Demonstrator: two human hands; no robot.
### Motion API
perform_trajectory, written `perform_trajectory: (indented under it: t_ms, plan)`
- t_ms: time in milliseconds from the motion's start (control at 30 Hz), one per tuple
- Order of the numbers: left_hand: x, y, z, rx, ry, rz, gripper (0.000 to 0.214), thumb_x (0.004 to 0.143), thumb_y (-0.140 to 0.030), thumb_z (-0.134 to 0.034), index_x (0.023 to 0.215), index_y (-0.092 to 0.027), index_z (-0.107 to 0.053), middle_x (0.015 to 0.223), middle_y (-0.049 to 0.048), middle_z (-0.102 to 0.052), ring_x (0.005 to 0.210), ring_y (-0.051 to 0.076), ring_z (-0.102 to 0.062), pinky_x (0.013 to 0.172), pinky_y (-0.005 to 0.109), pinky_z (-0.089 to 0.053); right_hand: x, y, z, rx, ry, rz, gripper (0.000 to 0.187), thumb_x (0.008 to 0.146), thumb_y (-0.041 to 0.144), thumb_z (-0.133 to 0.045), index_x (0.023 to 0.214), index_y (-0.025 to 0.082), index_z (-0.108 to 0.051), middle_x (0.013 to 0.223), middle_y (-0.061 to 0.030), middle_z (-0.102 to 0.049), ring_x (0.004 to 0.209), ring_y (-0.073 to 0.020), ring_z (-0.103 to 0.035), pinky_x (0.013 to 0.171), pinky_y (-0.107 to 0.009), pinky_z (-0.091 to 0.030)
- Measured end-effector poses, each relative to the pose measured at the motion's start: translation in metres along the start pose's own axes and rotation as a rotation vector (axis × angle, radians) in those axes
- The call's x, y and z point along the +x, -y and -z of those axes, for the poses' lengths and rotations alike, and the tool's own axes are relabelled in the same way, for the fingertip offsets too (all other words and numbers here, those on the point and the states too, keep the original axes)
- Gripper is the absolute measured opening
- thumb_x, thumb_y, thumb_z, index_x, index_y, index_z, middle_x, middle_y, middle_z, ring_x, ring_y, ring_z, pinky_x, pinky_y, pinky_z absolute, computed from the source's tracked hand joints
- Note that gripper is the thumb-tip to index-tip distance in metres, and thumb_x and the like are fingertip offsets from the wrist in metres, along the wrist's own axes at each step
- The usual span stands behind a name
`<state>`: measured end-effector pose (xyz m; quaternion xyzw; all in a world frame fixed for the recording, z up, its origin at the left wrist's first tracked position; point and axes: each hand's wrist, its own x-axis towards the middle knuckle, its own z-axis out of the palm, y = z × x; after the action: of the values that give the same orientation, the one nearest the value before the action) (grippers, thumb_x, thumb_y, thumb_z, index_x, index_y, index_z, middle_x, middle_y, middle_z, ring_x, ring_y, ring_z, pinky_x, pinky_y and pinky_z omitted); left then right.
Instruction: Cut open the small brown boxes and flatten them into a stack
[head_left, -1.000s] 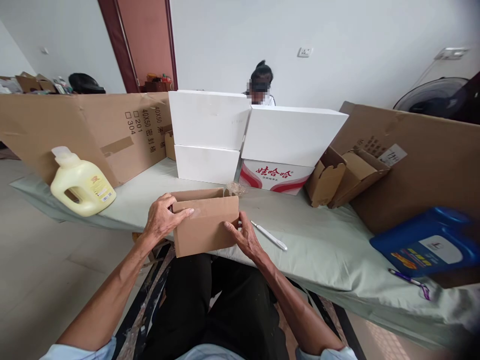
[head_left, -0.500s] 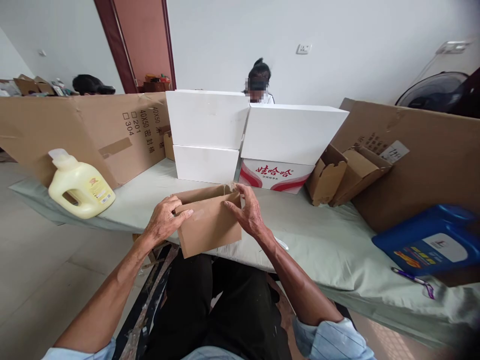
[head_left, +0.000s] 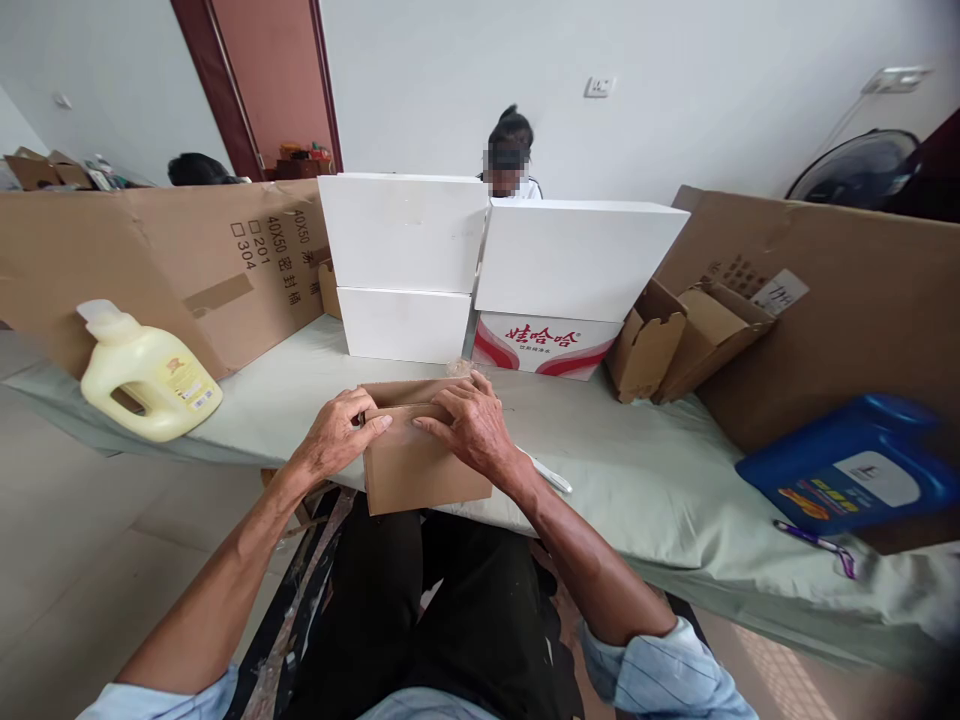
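Observation:
A small brown cardboard box [head_left: 427, 462] stands at the front edge of the cloth-covered table, its upper side partly open. My left hand [head_left: 339, 432] grips its left end, thumb on the near panel and fingers over the rim. Across the top right lies my right hand [head_left: 474, 425], its thumb on the near panel and its fingers over the far rim. Crumpled clear tape or film [head_left: 459, 369] shows just behind the right fingers. A white slim tool [head_left: 551, 472], perhaps a cutter, lies beside my right forearm, partly hidden by it.
White boxes [head_left: 405, 235] and a red-lettered carton [head_left: 544, 345] are stacked at the back. Big cardboard panels flank the table [head_left: 600, 450]. A yellow jug [head_left: 154, 375] stands left; a blue jug [head_left: 851, 470], pen [head_left: 814, 540] and small open boxes [head_left: 675, 340] are right. A person [head_left: 510, 150] sits behind.
My right hand has moved left across the top of the box, from its right end. The box has turned slightly, its near panel now more level. The left hand keeps its hold.

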<state>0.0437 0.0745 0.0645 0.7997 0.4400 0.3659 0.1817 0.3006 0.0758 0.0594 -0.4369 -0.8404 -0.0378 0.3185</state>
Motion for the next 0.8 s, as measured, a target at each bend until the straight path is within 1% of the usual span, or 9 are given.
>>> perform_trajectory:
  t_ms: [167,300,400,533,600,633,700,733,800]
  plan:
    - [-0.001,0.0,0.002,-0.025,-0.007,0.012,0.037,0.097,-0.042,-0.06,0.068,-0.024,-0.047,0.076,0.0001,-0.053,0.079,0.02,-0.053,0.072,0.033,-0.041,-0.004,-0.003,0.009,0.079,0.023,0.017,0.025,0.108,0.039,-0.067,0.088,0.023,-0.07,0.088,-0.0042,-0.077,0.091,-0.0232,-0.068,0.114,-0.047,-0.039]
    - [0.001,-0.001,0.0,-0.03,-0.011,0.017,0.032,0.096,-0.043,-0.062,0.071,-0.023,-0.053,0.079,0.0007,-0.055,0.08,0.02,-0.054,0.069,0.032,-0.042,-0.005,-0.007,0.017,0.12,0.075,-0.003,0.019,0.109,0.032,-0.062,0.098,0.024,-0.075,0.094,-0.0055,-0.079,0.096,-0.0247,-0.07,0.095,-0.038,-0.046]
    - [0.004,0.0,-0.001,-0.02,-0.026,0.006,0.027,0.096,-0.042,-0.062,0.076,-0.023,-0.059,0.082,0.0013,-0.057,0.082,0.02,-0.055,0.07,0.032,-0.044,-0.006,-0.012,0.024,0.118,0.113,-0.042,0.021,0.11,0.031,-0.058,0.103,0.025,-0.077,0.097,-0.0053,-0.079,0.09,-0.0234,-0.069,0.083,-0.035,-0.045]
    - [0.004,0.008,0.0,-0.017,-0.046,-0.006,0.023,0.097,-0.04,-0.061,0.081,-0.023,-0.061,0.085,0.0016,-0.059,0.083,0.02,-0.058,0.075,0.033,-0.05,-0.014,-0.028,0.032,0.135,0.092,-0.057,0.019,0.108,0.034,-0.061,0.11,0.025,-0.077,0.108,-0.0078,-0.079,0.1,-0.0262,-0.067,0.088,-0.038,-0.046]
    - [0.0,0.014,0.002,-0.026,-0.028,-0.035,0.016,0.096,-0.039,-0.065,0.1,-0.023,-0.067,0.1,0.0036,-0.064,0.091,0.022,-0.062,0.084,0.036,-0.056,-0.02,-0.038,0.034,0.167,0.066,-0.089,0.017,0.106,0.036,-0.064,0.105,0.024,-0.076,0.104,-0.0078,-0.077,0.1,-0.027,-0.066,0.089,-0.039,-0.047]
    - [-0.004,0.018,0.004,-0.022,-0.015,-0.056,0.027,0.094,-0.039,-0.069,0.117,-0.024,-0.068,0.114,0.0059,-0.066,0.099,0.023,-0.065,0.089,0.038,-0.058,-0.022,-0.043,0.034,0.193,0.05,-0.111,0.018,0.106,0.037,-0.064,0.101,0.024,-0.075,0.1,-0.0072,-0.076,0.098,-0.0267,-0.065,0.089,-0.039,-0.048]
    - [-0.015,0.025,0.005,0.02,0.023,-0.096,0.072,0.088,-0.038,-0.08,0.154,-0.029,-0.052,0.149,0.0114,-0.058,0.123,0.029,-0.065,0.101,0.044,-0.06,-0.025,-0.054,0.033,0.25,0.015,-0.14,0.022,0.106,0.041,-0.064,0.096,0.024,-0.073,0.094,-0.0059,-0.073,0.094,-0.0258,-0.063,0.088,-0.04,-0.05]
    - [-0.022,0.029,0.005,0.061,0.046,-0.114,0.093,0.084,-0.038,-0.085,0.165,-0.033,-0.039,0.163,0.0134,-0.048,0.136,0.034,-0.061,0.107,0.048,-0.059,-0.026,-0.059,0.031,0.279,-0.009,-0.146,0.023,0.106,0.043,-0.064,0.096,0.024,-0.073,0.095,-0.0059,-0.072,0.095,-0.0258,-0.063,0.09,-0.04,-0.051]
    - [-0.037,0.039,0.001,0.167,0.113,-0.141,0.123,0.076,-0.035,-0.095,0.174,-0.039,-0.021,0.178,0.0141,-0.03,0.154,0.042,-0.049,0.115,0.054,-0.057,-0.026,-0.069,0.024,0.33,-0.082,-0.159,0.026,0.105,0.049,-0.066,0.104,0.025,-0.075,0.109,-0.0082,-0.072,0.106,-0.0277,-0.065,0.097,-0.044,-0.053]
